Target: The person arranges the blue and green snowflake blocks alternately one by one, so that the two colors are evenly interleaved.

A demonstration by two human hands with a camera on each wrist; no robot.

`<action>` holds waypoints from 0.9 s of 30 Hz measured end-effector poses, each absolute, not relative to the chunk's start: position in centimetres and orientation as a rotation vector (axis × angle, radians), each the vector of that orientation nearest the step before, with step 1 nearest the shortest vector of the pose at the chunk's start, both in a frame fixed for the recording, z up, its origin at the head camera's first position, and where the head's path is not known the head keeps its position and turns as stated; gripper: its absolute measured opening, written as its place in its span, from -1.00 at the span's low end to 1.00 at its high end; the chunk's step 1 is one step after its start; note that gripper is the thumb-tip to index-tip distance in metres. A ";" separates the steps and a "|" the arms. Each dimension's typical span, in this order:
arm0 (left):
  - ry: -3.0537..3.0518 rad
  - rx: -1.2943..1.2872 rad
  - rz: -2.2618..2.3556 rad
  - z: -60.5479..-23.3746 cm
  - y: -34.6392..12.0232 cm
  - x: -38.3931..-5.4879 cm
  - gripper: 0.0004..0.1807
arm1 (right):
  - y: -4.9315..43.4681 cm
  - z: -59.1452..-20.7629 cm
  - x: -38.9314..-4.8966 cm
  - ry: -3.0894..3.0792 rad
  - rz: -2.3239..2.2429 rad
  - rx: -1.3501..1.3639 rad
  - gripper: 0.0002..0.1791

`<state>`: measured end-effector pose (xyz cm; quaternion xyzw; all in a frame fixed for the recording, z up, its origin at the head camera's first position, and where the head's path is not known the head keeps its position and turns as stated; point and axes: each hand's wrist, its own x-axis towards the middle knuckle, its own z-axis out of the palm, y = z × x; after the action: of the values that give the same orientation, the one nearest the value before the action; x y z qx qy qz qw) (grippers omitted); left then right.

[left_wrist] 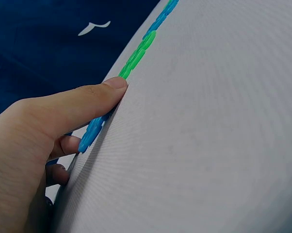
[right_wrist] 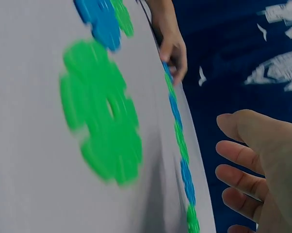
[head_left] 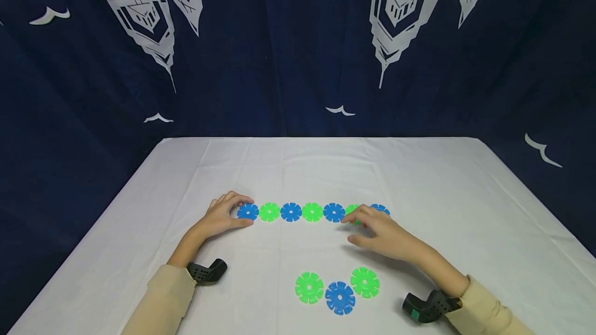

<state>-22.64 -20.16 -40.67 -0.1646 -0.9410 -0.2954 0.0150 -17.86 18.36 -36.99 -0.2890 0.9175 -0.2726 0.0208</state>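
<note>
Firstly, at the left we see the left hand (head_left: 225,216) pinching the end blue disc (head_left: 247,216) between thumb and fingers, on the white table (head_left: 261,268). From it goes a straight row of discs (head_left: 308,214), blue and green by turns. Nearer to us lie three loose discs (head_left: 340,292), outside the row. Further right, the right hand (head_left: 382,231) hangs by the row, fingers bent and apart, pinching nothing; it partly hides the last blue disc (head_left: 384,209). We judge the step is lining up; next, probably, calls for right fingers steadying that end.
</note>
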 end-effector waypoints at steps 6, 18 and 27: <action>-2.929 -0.517 -0.914 -40.7 -20.1 -22.6 -0.44 | 15.8 -36.7 -16.2 2.728 -0.767 -1.019 -0.65; -2.930 -0.510 -0.917 -40.7 -20.1 -22.7 -0.45 | 12.9 -36.8 -14.9 2.583 -0.635 -1.176 -0.59; -2.905 -0.503 -0.906 -41.0 -20.1 -22.7 -0.45 | 12.4 -37.6 -14.2 2.538 -0.565 -1.239 -0.52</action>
<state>-22.68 -20.09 -41.01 -0.1629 -0.9415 -0.2938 0.0286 -14.23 12.39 -37.56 -0.4267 0.8736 -0.1945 0.1305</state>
